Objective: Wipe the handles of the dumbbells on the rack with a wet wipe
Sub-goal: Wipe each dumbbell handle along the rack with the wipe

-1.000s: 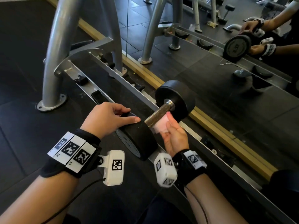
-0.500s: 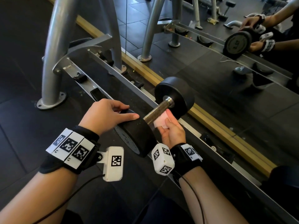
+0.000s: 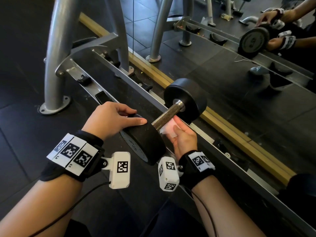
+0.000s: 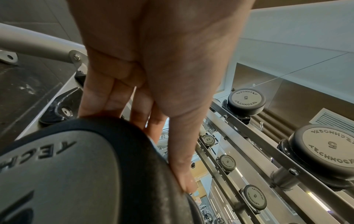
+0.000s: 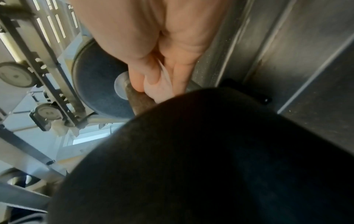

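Note:
A black dumbbell lies across the rack rails, its knurled metal handle (image 3: 166, 116) (image 5: 139, 98) bare on top. My left hand (image 3: 112, 120) (image 4: 153, 75) clasps the near head (image 3: 147, 144) (image 4: 76, 174) from above, with the thumb along the rim and the fingers bent over its left side. My right hand (image 3: 181, 137) (image 5: 153, 45) comes from below and pinches a white wet wipe (image 3: 168, 129) (image 5: 159, 87) against the underside of the handle, between the near head and the far head (image 3: 186, 98) (image 5: 97, 84).
The grey rack rail (image 3: 109, 72) runs diagonally with empty black cradles (image 3: 83, 80). A rack upright (image 3: 54, 53) stands to the left. A mirror (image 3: 222, 57) behind a wooden strip reflects the hands. More dumbbells (image 4: 323, 151) sit on upper tiers.
The right hand has slid the wipe a little along the handle toward the near head. The left hand stays on the near head.

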Demonstrator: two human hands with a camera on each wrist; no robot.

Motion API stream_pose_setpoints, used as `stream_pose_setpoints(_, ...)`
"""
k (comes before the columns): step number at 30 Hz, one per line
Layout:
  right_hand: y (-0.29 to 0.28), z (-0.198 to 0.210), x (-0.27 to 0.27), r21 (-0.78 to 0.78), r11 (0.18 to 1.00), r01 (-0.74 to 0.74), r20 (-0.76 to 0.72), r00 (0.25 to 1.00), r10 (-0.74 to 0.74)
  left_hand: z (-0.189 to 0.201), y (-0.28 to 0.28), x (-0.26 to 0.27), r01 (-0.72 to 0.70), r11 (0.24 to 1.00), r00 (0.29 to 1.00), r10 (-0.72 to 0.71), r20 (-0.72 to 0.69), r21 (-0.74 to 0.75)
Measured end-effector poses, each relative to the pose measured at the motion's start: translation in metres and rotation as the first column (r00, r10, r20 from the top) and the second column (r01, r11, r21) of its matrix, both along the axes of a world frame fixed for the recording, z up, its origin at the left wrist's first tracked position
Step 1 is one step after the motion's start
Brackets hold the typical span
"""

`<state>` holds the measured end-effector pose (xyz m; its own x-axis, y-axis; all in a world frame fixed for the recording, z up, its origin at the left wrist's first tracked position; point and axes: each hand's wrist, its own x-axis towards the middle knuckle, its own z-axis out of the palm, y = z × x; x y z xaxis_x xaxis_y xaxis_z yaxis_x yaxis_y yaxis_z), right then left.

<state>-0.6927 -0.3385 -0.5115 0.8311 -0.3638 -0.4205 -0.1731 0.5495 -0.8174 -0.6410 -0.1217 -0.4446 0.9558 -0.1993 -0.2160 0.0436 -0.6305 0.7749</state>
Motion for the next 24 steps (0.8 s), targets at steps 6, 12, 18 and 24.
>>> stream_pose_setpoints(6,0.0,-0.001,-0.025,-0.01,0.999,-0.05,0.088,0.995,0.051,-0.002,0.0,0.001,-0.008,1.0,1.0,0.008,-0.008,-0.011)
stream_pose_setpoints(12,-0.007,-0.002,-0.016,-0.07,0.997,0.032,0.003,0.999,-0.032,0.0,-0.001,-0.001,0.003,1.0,1.0,-0.003,0.001,-0.006)
stream_pose_setpoints(18,0.015,-0.005,-0.011,-0.097,0.995,-0.008,-0.019,1.0,0.007,-0.001,-0.001,-0.003,0.004,1.0,1.0,-0.004,0.012,-0.003)
stream_pose_setpoints(24,-0.012,-0.005,-0.025,-0.136,0.985,0.107,0.008,0.994,-0.107,-0.002,0.0,-0.005,-0.001,1.0,0.999,0.0,0.036,0.018)
